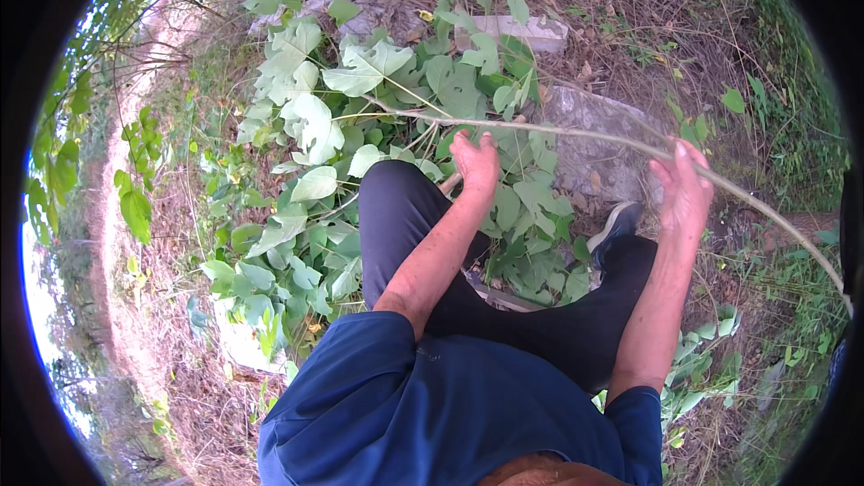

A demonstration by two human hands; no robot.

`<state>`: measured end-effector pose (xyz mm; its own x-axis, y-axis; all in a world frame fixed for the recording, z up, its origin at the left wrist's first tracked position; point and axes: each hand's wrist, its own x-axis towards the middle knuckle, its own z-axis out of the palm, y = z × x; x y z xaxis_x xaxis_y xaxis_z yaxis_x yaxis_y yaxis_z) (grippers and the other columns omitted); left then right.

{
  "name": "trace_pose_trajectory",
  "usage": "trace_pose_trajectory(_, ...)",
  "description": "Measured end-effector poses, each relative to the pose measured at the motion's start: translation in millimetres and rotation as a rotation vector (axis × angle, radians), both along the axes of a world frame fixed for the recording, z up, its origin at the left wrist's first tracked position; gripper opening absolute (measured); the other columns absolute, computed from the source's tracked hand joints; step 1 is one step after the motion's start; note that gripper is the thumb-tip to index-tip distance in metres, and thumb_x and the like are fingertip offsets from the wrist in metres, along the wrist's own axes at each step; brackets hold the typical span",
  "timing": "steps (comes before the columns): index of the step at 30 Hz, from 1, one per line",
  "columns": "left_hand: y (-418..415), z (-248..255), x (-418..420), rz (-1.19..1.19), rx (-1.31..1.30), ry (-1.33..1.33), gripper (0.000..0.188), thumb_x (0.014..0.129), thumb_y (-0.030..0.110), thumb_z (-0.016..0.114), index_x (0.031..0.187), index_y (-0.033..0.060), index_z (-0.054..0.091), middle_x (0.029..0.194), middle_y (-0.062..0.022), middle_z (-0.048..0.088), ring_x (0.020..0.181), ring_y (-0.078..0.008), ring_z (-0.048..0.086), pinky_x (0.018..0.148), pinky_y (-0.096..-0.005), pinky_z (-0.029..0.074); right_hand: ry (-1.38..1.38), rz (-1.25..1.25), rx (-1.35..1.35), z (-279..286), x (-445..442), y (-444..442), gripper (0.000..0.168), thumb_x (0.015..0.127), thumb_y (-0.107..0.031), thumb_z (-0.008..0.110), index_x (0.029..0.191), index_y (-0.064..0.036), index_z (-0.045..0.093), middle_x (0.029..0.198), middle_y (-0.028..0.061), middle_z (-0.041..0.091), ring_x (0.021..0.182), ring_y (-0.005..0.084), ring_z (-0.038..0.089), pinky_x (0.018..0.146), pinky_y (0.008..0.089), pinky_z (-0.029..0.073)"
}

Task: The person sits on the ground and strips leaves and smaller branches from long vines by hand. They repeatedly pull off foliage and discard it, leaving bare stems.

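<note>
A long, thin, bare-stemmed branch point(587, 133) runs across in front of me, bending down to the right rim; lobed green leaves point(368, 67) grow at its left end. My right hand point(685, 182) is closed around the stem, the thumb lying along it. Just below the stem, near its fork, is my left hand point(476, 158), fingers curled upward; whether it grips a side twig or only touches it cannot be told. Beneath both hands lies a heap of cut leafy branches point(520, 209), partly hidden by my left knee.
Flat stones point(594, 142) lie beyond my feet, with a pale squared block point(516, 34) farther off. My shoe point(615, 229) rests beside the leaves. Leafy twigs point(138, 202) hang at the left. Dry grass and weeds point(796, 283) cover the ground at the right.
</note>
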<state>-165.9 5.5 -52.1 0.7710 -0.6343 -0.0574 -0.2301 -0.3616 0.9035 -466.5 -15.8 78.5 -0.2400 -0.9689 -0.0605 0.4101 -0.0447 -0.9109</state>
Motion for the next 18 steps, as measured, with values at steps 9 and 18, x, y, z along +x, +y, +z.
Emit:
trace_pose_trajectory(9,-5.2,2.4,-8.3,-0.433,-0.073,0.186,0.022,0.098,0.022,0.057,0.100,0.0003,0.063,0.089,-0.0121,0.064,0.082,-0.0232,0.062,0.075,-0.0353,0.051,-0.006,0.000,0.003,-2.6,0.1,-0.1,0.026,0.094,-0.010,0.067,0.114,0.004,0.060,0.110,0.0153,0.067,0.082,0.0197,0.069,0.071,0.0328,0.062)
trace_pose_trajectory(18,20.7,37.4,-107.4,-1.075,-0.056,-0.211,0.025,0.095,0.021,0.063,0.091,-0.0033,0.065,0.090,-0.0177,0.067,0.082,-0.0281,0.067,0.076,-0.0412,0.053,-0.031,-0.001,-0.020,-5.2,1.2,0.4,0.024,0.093,-0.009,0.067,0.111,0.005,0.061,0.110,0.0156,0.067,0.084,0.0204,0.070,0.071,0.0331,0.063)
